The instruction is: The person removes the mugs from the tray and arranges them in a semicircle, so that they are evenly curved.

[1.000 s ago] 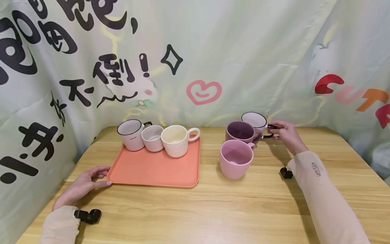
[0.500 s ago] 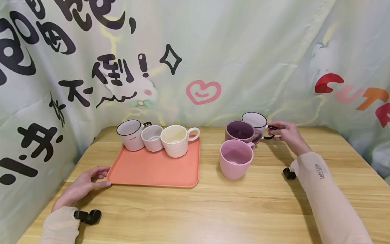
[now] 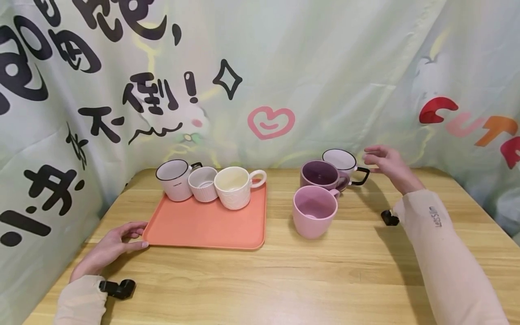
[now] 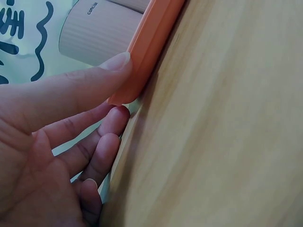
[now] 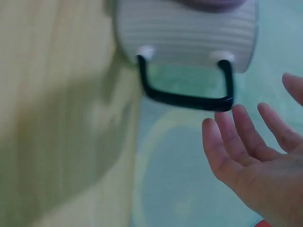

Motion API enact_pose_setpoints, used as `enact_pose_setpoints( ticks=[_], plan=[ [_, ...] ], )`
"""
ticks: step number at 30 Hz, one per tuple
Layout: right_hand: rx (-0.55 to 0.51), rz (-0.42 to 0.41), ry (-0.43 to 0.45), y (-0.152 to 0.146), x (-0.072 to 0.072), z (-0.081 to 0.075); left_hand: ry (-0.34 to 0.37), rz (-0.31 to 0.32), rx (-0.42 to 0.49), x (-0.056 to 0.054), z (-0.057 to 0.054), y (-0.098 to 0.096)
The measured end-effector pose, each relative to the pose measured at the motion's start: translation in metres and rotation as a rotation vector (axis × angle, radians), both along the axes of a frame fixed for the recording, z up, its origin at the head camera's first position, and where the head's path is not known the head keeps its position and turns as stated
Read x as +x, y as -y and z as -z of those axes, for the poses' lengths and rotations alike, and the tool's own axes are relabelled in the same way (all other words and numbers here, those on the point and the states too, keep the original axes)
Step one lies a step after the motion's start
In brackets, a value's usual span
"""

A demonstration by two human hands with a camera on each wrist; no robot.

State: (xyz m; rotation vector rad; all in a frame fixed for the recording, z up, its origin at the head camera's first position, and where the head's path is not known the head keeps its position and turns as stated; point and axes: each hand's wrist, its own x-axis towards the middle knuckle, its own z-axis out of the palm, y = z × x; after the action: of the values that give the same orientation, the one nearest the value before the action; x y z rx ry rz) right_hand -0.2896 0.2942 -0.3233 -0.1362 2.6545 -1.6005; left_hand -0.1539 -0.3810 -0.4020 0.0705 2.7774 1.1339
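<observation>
Nearest, the L sleeve [image 3: 81, 298], w/ a black wrist device [image 3: 122, 289], sits in front of the orange tray [image 3: 203, 228] near its L corner; the R sleeve [image 3: 438, 230], well to the tray's R, has small print reading approx. "LetsSlim". L hand [image 3: 109, 246] pinches the tray's near-L corner, thumb one side, fingers the other. Wood-grain table [image 3: 260, 289] spans a wide stretch in front of the tray and a narrower strip btwn its R edge & the upright pink mug [image 3: 313, 223]. On the tray's far half, L to R, close tog.: black-rimmed mug [image 3: 176, 187], tiny lettering too small to be sure of; ribbed cup [image 3: 204, 192]; cream mug [image 3: 233, 195], handle twd the tray's R edge. Behind the pink mug, still R of the tray: purple mug [image 3: 318, 174], then white mug [image 3: 339, 159] w/ black handle. R hand [image 3: 387, 164], fingers loosely spread, is just beside that handle, on the side away from the tray; more wood runs R to the table's edge. Behind the tray, cloth backdrop [image 3: 337, 113]: black Chinese chars. up L, incl. "不倒!"; a pink heart [image 3: 252, 124]; far R, coloured "CUT" + a cut-off letter.
</observation>
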Motion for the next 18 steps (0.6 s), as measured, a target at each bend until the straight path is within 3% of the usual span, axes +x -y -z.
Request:
enact_pose_setpoints(
  ticks=[7,18],
  plan=[
    [-0.049,0.037,-0.069,0.015,-0.003,-0.019,0.003,-0.005,-0.013,0.001,-0.001,-0.001],
    [-0.026,0.010,-0.068,0.040,-0.005,-0.042,0.005,-0.006,-0.002,0.001,-0.002,-0.003]
  ],
)
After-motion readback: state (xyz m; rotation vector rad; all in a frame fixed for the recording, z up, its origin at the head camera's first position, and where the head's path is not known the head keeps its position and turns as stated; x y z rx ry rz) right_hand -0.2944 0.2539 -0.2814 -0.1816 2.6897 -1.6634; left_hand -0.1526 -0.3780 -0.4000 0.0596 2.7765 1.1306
